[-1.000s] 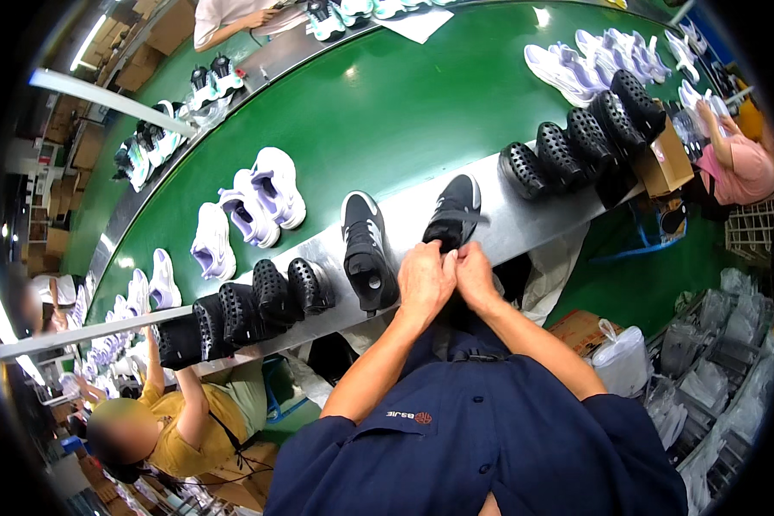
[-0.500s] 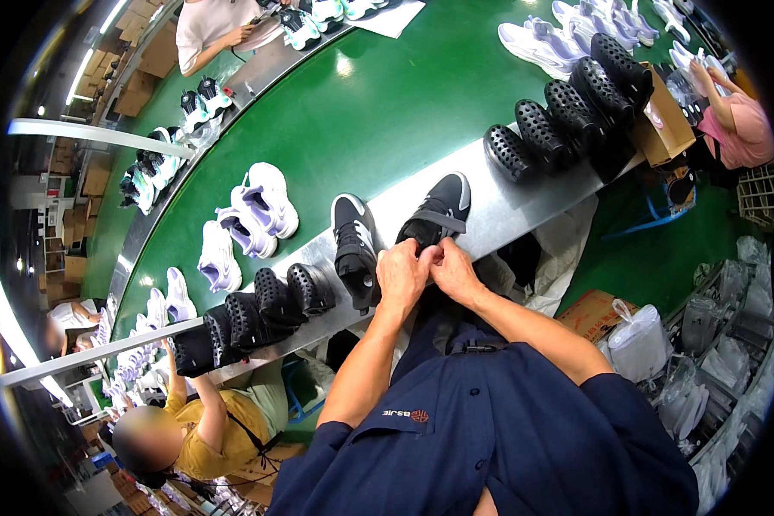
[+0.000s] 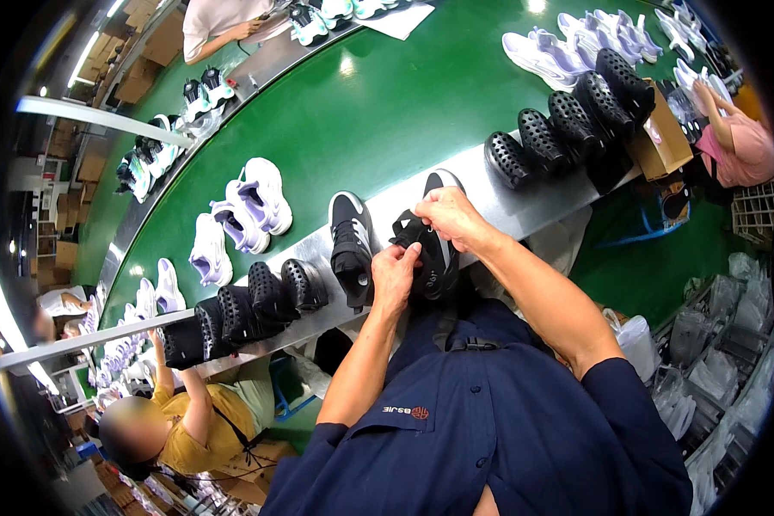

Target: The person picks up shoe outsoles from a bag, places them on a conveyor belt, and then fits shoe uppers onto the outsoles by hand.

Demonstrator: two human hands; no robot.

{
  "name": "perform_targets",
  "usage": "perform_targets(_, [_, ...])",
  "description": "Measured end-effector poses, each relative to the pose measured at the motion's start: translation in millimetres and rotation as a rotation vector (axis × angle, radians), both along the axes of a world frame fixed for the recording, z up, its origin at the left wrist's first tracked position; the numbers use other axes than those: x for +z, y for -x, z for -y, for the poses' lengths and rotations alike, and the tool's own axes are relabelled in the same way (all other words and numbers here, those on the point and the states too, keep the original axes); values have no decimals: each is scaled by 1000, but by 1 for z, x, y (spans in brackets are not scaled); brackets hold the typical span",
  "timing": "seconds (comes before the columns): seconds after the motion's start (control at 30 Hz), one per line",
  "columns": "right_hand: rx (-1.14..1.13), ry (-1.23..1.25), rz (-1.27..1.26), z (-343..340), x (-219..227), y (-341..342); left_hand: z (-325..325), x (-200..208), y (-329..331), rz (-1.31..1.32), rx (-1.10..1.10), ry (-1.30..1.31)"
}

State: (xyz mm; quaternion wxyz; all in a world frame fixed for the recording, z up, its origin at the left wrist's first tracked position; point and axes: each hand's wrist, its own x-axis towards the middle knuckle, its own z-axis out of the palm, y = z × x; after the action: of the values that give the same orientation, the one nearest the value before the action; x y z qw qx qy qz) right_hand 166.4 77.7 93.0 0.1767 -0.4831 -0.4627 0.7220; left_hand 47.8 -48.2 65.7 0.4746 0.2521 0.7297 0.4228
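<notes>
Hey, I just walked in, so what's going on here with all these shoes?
A person in a navy short-sleeved shirt is handling a black-and-grey shoe with both hands. The left hand holds its upper near the opening; the right hand has its fingers on the upper, closer to the toe. A similar dark shoe stands to the left on the shiny metal ledge. White-and-lilac shoes sit beyond on the green surface.
</notes>
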Motion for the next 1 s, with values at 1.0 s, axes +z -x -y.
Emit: perform_targets(1.0, [-112, -517, 523, 83, -45, -48, 14, 4, -11, -860, -178, -253])
